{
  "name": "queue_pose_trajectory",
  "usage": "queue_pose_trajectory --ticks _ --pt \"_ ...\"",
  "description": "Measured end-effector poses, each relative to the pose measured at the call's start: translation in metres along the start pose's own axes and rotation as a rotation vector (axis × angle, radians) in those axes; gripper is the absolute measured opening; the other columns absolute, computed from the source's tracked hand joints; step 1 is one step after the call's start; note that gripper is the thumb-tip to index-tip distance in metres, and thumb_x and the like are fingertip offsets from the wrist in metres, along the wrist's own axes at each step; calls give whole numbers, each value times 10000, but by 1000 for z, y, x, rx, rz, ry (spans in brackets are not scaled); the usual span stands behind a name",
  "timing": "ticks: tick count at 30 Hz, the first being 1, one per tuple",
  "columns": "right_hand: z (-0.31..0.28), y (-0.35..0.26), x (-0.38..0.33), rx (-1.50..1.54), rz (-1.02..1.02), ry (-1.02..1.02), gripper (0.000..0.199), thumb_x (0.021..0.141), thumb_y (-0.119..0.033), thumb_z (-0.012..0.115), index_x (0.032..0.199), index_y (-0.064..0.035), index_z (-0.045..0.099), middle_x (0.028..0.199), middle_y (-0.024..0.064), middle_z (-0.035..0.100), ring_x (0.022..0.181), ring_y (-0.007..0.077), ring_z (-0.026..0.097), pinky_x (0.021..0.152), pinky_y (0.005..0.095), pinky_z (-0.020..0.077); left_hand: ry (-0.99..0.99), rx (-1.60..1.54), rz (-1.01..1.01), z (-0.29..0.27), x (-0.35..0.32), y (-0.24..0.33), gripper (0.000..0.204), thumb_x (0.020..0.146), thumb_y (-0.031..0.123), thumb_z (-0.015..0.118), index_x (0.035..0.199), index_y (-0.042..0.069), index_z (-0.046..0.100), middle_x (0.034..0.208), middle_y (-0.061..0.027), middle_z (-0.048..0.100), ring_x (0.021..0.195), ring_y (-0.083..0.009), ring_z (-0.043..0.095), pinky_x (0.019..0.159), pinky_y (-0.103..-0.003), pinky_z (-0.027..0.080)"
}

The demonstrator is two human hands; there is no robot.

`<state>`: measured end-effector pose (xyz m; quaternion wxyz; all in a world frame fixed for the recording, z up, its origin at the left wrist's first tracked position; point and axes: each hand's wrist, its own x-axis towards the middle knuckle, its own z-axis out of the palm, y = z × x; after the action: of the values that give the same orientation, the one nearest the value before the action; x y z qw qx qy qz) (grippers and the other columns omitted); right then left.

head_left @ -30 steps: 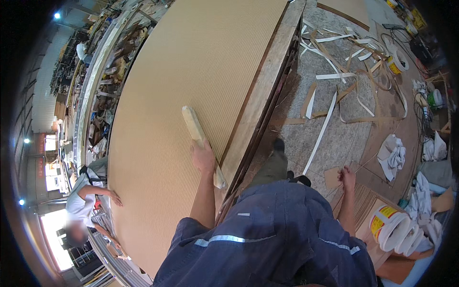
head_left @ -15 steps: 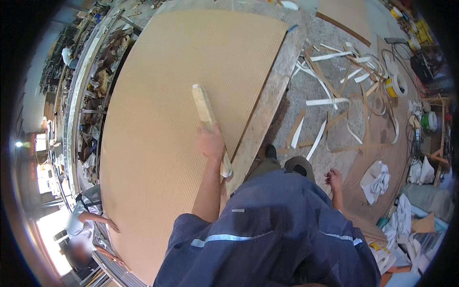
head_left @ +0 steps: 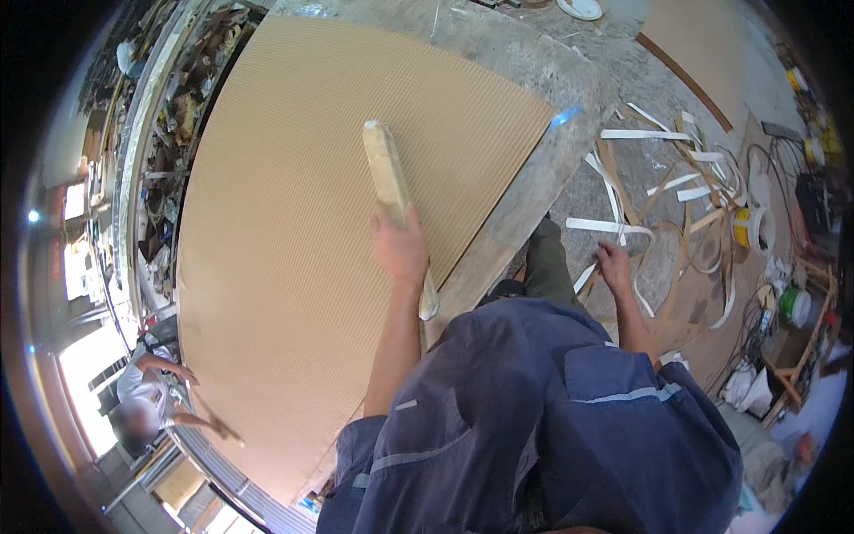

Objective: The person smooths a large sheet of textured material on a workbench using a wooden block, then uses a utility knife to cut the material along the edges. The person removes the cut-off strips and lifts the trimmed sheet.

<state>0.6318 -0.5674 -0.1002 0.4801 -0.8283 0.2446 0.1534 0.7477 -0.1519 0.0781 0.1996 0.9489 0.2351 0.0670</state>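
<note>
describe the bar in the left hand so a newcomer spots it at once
Find the big tan ribbed sheet filling much of the view's left half. Near its right edge, the left hand holds a long bar. Unlike the thin strips strewn to the right, it is thick, pale yellow and on the sheet.

One pale bar, one ribbed sheet, one green-banded tub, one bright blue patch

One head-worn fisheye: above and behind left hand, facing steeply down, wide; lens nearer wearer's shirt than the hand.
</note>
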Motion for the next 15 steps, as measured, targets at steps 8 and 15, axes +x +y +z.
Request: queue_pose_trajectory --ticks 8,15 --pt "-61 -282 160 -328 -811 -176 163 804 -57 598 932 -30 694 997 127 609 986 326 580 829 405 482 87 74 -20 51 43 81 622 906 380 624 1338 -40 472 1137 -282 576 980 -443 612 812 -497 507" --pt "-43 -308 212 -537 -1037 -260 222 708 5 593 893 -48 704 952 112 584 969 342 551 831 426 481 3 77 -66 85 73 168 645 902 415 620 1352 -21 463 1176 -260 563 972 -399 615 791 -480 522"
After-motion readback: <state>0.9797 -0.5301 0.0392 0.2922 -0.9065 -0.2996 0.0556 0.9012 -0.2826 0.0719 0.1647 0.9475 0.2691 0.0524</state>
